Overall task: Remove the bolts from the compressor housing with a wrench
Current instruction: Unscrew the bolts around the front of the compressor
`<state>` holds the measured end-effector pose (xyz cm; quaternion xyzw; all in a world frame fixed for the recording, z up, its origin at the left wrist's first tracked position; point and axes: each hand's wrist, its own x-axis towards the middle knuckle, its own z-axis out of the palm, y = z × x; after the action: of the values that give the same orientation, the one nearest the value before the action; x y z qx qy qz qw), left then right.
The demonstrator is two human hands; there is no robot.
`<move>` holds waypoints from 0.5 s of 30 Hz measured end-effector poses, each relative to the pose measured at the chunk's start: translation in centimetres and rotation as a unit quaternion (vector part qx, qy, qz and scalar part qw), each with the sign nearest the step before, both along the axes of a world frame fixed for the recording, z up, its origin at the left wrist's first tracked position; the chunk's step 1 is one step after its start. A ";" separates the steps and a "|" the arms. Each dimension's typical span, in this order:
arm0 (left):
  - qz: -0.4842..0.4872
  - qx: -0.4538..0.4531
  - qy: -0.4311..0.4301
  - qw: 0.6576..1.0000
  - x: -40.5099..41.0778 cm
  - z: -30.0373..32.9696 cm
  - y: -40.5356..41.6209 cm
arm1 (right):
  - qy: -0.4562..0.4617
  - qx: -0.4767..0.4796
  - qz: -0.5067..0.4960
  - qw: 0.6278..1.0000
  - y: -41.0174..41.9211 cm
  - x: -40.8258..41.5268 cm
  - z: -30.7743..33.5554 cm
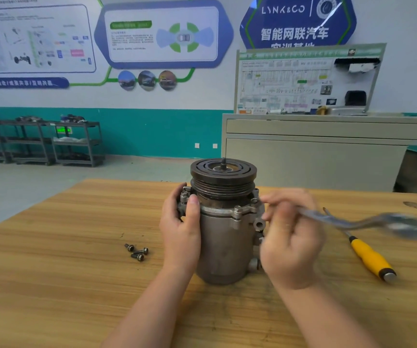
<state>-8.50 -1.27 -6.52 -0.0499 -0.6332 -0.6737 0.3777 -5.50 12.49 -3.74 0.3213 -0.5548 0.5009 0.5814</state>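
A grey metal compressor (pixel 223 237) stands upright on the wooden table (pixel 64 285), with a dark grooved pulley (pixel 223 175) on top. My left hand (pixel 182 227) grips its left side at the flange, thumb across the front. My right hand (pixel 291 237) holds a silver wrench (pixel 368 221) beside the compressor's right flange; the wrench is blurred and sticks out to the right. A bolt (pixel 238 210) sits in the front flange. Three loose bolts (pixel 137 251) lie on the table to the left of the compressor.
A screwdriver with a yellow handle (pixel 370 257) lies on the table to the right, under the wrench. A grey cabinet (pixel 315 151) with a diagram board stands behind the table. Dark shelving racks (pixel 39 141) stand along the far wall at left.
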 end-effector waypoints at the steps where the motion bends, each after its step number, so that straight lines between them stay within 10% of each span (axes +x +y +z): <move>1: 0.000 -0.001 -0.004 1.000 0.0 0.0 0.0 | -0.039 -0.090 0.055 0.994 -0.1 0.1 0.3; 4: -0.004 0.001 -0.005 1.000 0.3 0.1 0.2 | -0.201 -0.288 0.182 0.918 0.8 -0.7 1.5; 9: -0.002 0.001 -0.006 1.000 0.5 0.2 0.2 | -0.352 -0.358 0.416 0.758 4.2 -2.8 3.0; 15: -0.004 -0.002 -0.006 1.000 0.5 0.3 0.2 | -0.282 -0.281 0.309 0.864 3.9 -1.9 3.0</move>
<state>-7.96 -1.06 -6.21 -0.0493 -0.6366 -0.6740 0.3715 -7.37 16.39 -0.78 0.1446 -0.4035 0.8584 0.2816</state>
